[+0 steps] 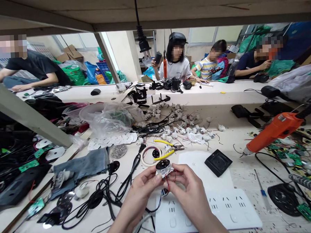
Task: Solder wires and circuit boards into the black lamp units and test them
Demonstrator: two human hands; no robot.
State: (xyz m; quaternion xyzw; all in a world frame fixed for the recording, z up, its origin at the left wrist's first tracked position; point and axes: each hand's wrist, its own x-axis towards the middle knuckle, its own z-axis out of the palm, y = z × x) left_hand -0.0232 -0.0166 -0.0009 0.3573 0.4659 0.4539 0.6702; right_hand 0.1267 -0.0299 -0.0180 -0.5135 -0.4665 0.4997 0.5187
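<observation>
In the head view, both hands met low in the middle of the bench, over a white panel [223, 210] with slot holes. The left hand [143, 186] had thumb and fingers pinched together on the left edge of a small motor [163, 167], a round part with a black disc on top and a pale, shiny body. The right hand [186, 184] closed its fingertips on the right side of the same part, so the motor sat clamped between the two grips, lifted just above the panel. Thin red and black wires [167, 189] hung from under the motor, between the two hands, down toward the panel.

Just beyond the hands lay yellow-handled pliers [167, 149] and a white ring [149, 155] with a small black disc inside it. A black square plate [218, 162] rested on white paper to the right of the hands. An orange glue gun [274, 131] lay further right, nozzle pointing left. A blue screwdriver [261, 191] lay near the panel's right end. Black cables [107, 193] looped across the bench to the left, beside a piece of denim [82, 167]. A heap of small motors and wires [182, 125] was spread further back. Other people sat at the far side of the bench, well apart from the hands.
</observation>
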